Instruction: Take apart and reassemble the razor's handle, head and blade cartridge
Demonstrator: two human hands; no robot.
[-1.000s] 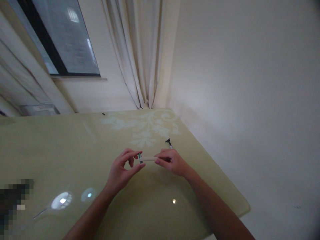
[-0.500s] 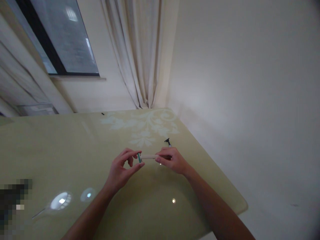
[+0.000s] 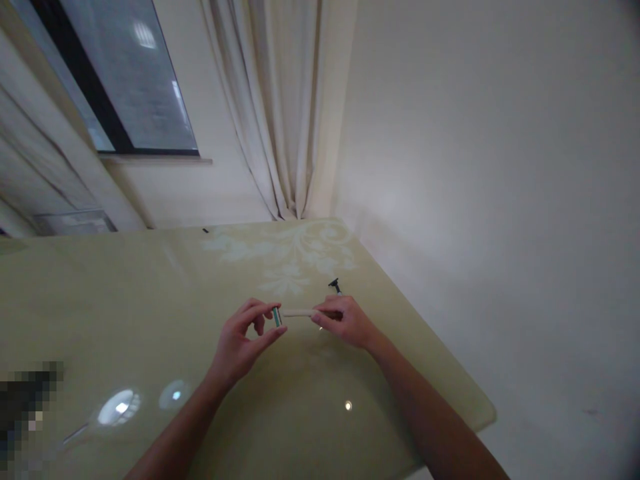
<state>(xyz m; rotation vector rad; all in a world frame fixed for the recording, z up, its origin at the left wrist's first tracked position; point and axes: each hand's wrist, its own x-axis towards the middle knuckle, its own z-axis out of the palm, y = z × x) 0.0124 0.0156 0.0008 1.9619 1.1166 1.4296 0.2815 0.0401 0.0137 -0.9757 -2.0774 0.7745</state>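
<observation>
Thumb and forefinger of my left hand pinch a small razor head with a green strip, held upright by its two ends. My right hand grips a slim whitish razor handle, which points left at the razor head. A narrow gap seems to show between handle tip and head. Just beyond my right hand, a razor with a black head lies on the table, its lower part hidden behind the hand.
The glossy pale green table has a white floral pattern and bright light reflections. A small black piece lies near its far edge. Along the right side runs a bare wall; a curtain hangs behind. The lower left corner is pixelated.
The razor head in my left hand has shifted slightly left, and a small gap now shows between it and the handle tip. My right hand has hardly moved.
</observation>
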